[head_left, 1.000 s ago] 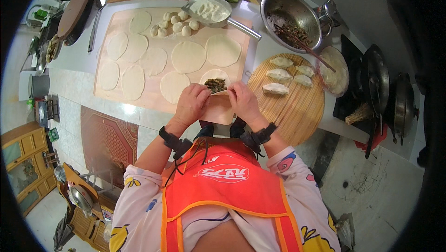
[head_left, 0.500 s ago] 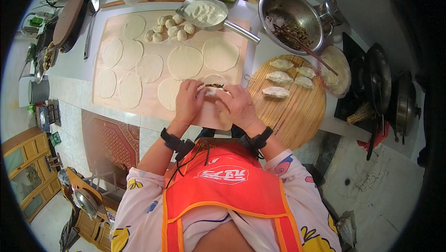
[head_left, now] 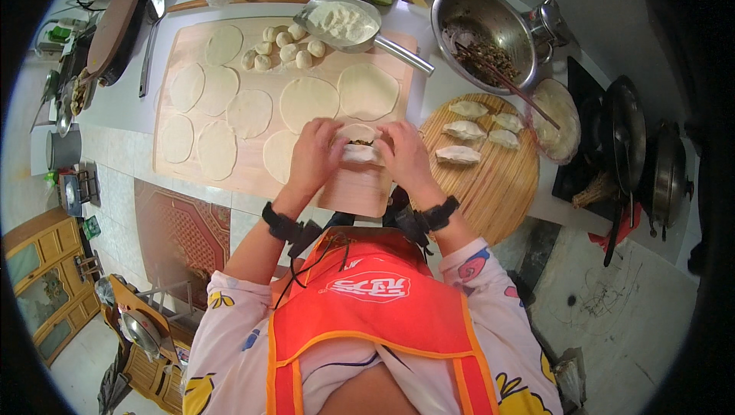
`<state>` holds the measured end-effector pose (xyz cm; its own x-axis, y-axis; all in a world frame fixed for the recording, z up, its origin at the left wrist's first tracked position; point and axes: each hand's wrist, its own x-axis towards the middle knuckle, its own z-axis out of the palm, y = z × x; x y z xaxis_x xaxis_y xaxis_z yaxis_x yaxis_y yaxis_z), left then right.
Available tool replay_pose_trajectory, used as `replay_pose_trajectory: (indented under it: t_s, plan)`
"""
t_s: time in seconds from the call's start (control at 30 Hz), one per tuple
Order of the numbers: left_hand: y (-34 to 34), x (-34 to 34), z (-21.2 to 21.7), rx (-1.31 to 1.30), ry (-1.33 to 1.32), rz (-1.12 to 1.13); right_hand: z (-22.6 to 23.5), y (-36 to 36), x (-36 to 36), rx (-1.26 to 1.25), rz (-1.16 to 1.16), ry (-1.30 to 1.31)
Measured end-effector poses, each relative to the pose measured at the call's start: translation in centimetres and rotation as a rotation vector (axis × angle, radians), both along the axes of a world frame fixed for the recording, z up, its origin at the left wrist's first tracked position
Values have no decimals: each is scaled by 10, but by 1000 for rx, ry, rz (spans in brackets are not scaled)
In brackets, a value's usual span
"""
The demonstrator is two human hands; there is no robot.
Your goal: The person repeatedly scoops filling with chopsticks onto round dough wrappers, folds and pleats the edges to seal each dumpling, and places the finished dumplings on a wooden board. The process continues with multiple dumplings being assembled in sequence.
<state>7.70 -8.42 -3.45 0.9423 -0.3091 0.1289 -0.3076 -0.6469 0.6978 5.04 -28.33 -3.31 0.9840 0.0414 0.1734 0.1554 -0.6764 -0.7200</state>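
A half-folded dumpling (head_left: 358,155) lies near the front edge of the pale wooden board (head_left: 306,191), dark filling showing between its near and far flaps. My left hand (head_left: 315,153) pinches its left end. On the opposite end, the fingers of my right hand (head_left: 406,156) grip the far edge of the wrapper. Some fingertips are hidden behind the dough. Several flat round wrappers (head_left: 309,102) are spread over the board, one partly covered by my left hand. Folded dumplings (head_left: 458,155) sit on a round wooden board (head_left: 490,197) to the right.
Dough balls (head_left: 288,52) and a metal scoop (head_left: 402,55) of flour rest at the board's far side. Beyond the round board are a steel bowl (head_left: 528,47) of filling, chopsticks (head_left: 528,99) and a plate (head_left: 553,128). Pans (head_left: 622,132) stand far right; a spatula (head_left: 150,44) lies left.
Both hands have shifted toward the far edge of the wrapper, my right hand also outward. The dumpling's far flap and the filling now show more between them.
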Motion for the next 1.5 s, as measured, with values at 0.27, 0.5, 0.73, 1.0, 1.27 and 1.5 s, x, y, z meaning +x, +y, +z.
replay_pose_trajectory:
  t_s: [0.27,0.5,0.73,1.0,1.27,1.5]
  plan:
    - [-15,40,9,167,327,-74,-3,4,30,-272,59,188]
    - [-16,42,5,178,219,-149,0,2,35,-75,106,268]
    - [-7,31,9,-1,324,-139,7,1,28,-93,140,239]
    - [3,6,8,-80,-15,-236,13,-6,0,16,156,181]
    - [20,-23,-2,52,-321,-367,8,-5,-37,-268,296,-236]
    - [38,-41,-9,89,-326,-399,5,-5,-53,-151,229,-259]
